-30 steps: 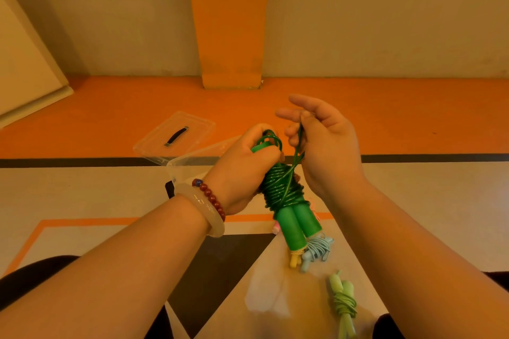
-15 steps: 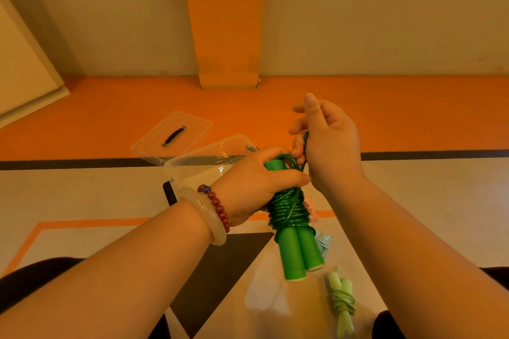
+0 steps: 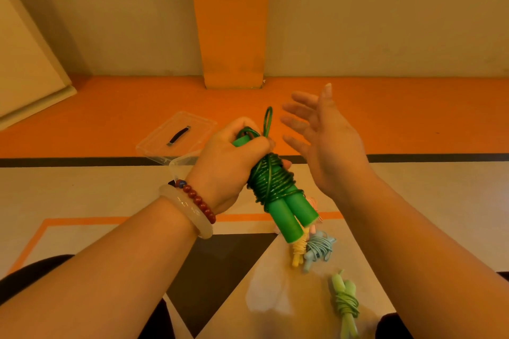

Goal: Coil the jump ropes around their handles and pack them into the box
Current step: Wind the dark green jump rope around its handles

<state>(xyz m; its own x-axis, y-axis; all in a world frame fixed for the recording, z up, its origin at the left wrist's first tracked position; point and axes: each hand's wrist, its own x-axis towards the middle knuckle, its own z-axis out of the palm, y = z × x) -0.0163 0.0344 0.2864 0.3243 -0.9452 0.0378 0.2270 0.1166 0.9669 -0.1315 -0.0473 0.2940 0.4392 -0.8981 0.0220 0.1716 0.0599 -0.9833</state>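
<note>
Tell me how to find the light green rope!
Start at the black triangle on the floor. Right of it, nearest the camera, lies the light green jump rope. It lies alone, while the yellow rope and blue rope sit together farther off.

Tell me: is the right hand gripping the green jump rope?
No, the right hand is spread open beside the green jump rope, which the left hand grips.

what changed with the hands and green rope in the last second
The right hand let go of the green jump rope and drew back open. The left hand still grips it; the light green jump rope and clear lid lie where they were.
</note>
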